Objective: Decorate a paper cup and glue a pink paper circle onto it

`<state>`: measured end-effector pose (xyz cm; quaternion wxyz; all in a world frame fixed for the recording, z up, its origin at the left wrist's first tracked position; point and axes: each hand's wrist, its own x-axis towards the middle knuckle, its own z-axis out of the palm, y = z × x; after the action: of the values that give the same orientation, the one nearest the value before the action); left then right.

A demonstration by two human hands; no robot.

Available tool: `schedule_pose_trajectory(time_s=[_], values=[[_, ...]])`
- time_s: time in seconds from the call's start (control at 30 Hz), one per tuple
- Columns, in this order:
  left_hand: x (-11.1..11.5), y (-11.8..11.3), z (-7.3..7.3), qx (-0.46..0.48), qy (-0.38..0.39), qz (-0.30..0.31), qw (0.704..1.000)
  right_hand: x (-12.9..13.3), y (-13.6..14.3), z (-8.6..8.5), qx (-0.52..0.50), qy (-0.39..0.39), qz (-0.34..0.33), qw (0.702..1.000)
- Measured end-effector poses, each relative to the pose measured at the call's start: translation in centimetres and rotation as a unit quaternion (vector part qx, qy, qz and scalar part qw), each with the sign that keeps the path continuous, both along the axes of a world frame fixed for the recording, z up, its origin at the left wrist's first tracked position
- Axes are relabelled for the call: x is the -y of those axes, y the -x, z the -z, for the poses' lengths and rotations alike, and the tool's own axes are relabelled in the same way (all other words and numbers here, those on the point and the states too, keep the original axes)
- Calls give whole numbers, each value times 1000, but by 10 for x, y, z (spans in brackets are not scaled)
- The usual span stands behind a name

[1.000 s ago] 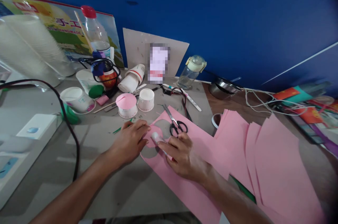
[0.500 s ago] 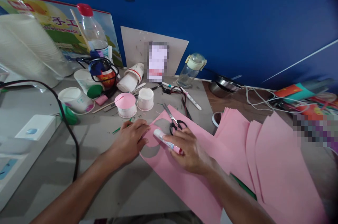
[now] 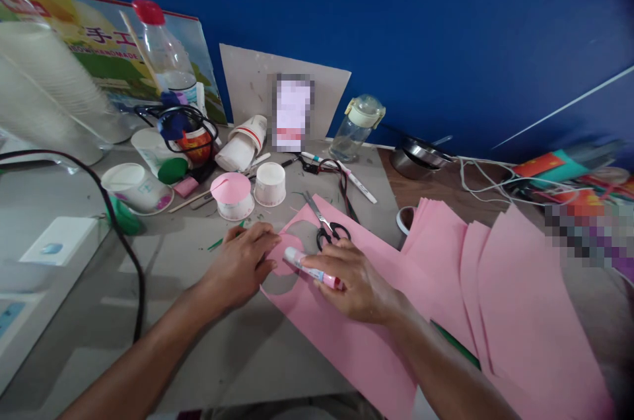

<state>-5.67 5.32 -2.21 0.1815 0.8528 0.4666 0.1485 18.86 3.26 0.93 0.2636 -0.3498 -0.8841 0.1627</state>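
Observation:
My right hand is closed around a glue stick, white with a pink end, whose tip rests on a pink paper disc. My left hand holds the left edge of this disc against the table, fingertips and thumb on it. Under and beside the disc spreads a large pink sheet with round cutouts along its left side. Black-handled scissors lie on the sheet, just beyond my right hand. Farther back stand a paper cup topped with a pink disc and a plain white cup.
Several pink sheets are stacked at the right. A power strip and a black cable lie at the left. Behind are a red-capped bottle, a lidded clear bottle, a phone and a metal bowl.
The glue stick has shifted slightly to the left over the disc with my right hand. My left hand stays on the disc, and the view has moved a little.

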Motion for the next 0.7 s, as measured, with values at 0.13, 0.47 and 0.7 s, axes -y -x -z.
schedule_pose_trajectory(time_s=[0.13,0.47,0.7], values=[[1,-1,-3,-1,6,1,1000,1,1,1,17,18,-32,999],[1,-4,-3,37,-18,-5,999,-6,-11,-2,-37,23,28,999],[-3,-5,-3,56,-27,6,998,-4,-12,-4,-36,36,11,999]])
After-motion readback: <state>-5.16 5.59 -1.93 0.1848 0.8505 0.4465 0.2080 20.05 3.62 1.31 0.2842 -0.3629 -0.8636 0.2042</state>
